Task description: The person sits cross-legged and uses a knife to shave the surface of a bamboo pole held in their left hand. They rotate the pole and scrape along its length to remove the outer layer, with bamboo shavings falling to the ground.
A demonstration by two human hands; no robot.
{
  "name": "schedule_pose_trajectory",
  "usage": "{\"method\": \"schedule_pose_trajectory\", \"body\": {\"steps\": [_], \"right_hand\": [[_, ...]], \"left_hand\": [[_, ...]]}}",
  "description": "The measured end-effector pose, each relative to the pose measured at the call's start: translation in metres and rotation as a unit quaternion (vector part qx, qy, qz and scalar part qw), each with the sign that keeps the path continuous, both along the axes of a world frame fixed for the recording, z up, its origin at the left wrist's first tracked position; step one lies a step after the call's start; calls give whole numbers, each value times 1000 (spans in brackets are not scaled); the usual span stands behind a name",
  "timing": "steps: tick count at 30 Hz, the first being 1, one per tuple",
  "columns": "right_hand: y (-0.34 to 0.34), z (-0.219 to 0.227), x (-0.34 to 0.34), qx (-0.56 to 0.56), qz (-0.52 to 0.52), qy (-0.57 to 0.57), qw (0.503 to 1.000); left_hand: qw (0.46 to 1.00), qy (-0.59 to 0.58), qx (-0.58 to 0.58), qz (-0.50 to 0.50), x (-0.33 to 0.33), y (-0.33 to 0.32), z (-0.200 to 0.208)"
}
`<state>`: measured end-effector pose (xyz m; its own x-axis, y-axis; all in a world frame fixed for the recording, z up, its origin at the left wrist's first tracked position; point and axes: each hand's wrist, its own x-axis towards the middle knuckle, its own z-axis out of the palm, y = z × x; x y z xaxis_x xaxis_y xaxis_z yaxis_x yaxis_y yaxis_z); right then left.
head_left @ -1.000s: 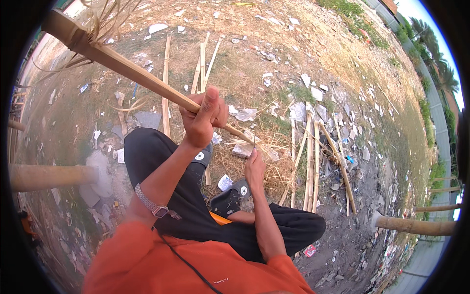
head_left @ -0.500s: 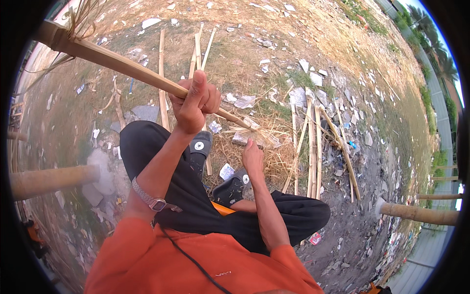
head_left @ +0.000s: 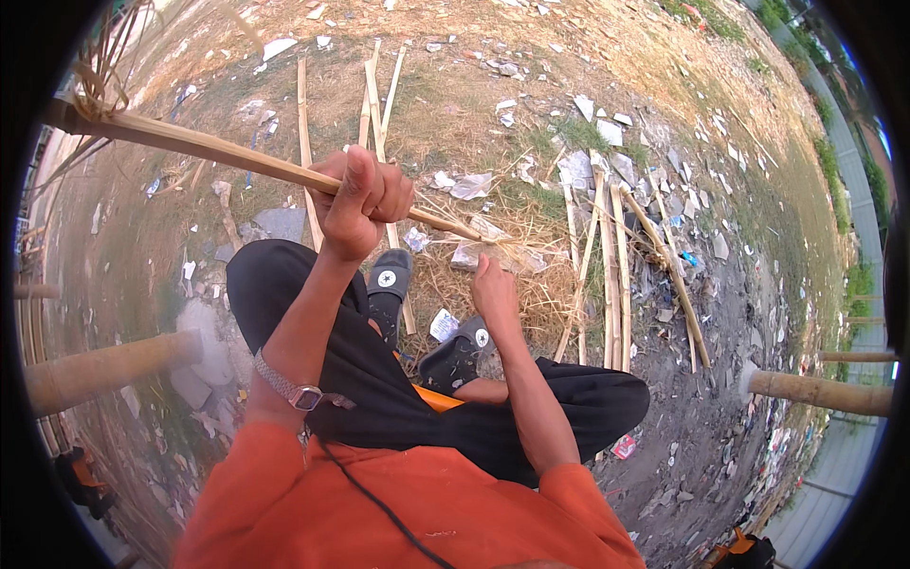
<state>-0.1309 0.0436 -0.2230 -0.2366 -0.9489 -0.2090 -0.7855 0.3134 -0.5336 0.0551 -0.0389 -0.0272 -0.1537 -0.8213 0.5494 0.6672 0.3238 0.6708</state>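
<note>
My left hand (head_left: pixel 363 201) is closed round a long split bamboo strip (head_left: pixel 223 154), thumb pointing up. The strip slants from the upper left, where frayed fibres curl off its thick end, down to its thin tip at the middle. Just below that tip is my right hand (head_left: pixel 497 298), its fingers curled; whatever it may hold is hidden. Near the tip, a pale flat block (head_left: pixel 465 256) lies among straw-like bamboo shavings (head_left: pixel 445 299). I sit with knees apart, and my dark slippers (head_left: pixel 389 277) rest beside the shavings.
Several bamboo strips (head_left: pixel 624 284) lie to the right of the shavings, and more strips (head_left: pixel 384 100) lie beyond my left hand. Thick bamboo poles stick in at the left (head_left: pixel 114 373) and right (head_left: pixel 820 392). Broken tile pieces (head_left: pixel 609 133) litter the ground.
The bamboo strip and my left hand have shifted slightly left and down in the picture. My right hand now sits a little farther below the strip's tip.
</note>
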Motion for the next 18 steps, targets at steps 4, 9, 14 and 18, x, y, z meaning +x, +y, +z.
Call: {"method": "schedule_pose_trajectory", "body": {"steps": [4,9,14,18], "right_hand": [[23,-78,-33,25,-31,47,998],[2,35,1,-44,-30,-110,993],[0,49,17,-17,-10,-68,997],[-5,45,14,-4,-7,-40,999]], "left_hand": [[999,2,-37,6,-3,-3,1],[999,-3,-31,-34,0,-2,-3],[989,-3,-79,-122,3,-4,-7],[996,-3,-28,-89,5,-5,-7]]}}
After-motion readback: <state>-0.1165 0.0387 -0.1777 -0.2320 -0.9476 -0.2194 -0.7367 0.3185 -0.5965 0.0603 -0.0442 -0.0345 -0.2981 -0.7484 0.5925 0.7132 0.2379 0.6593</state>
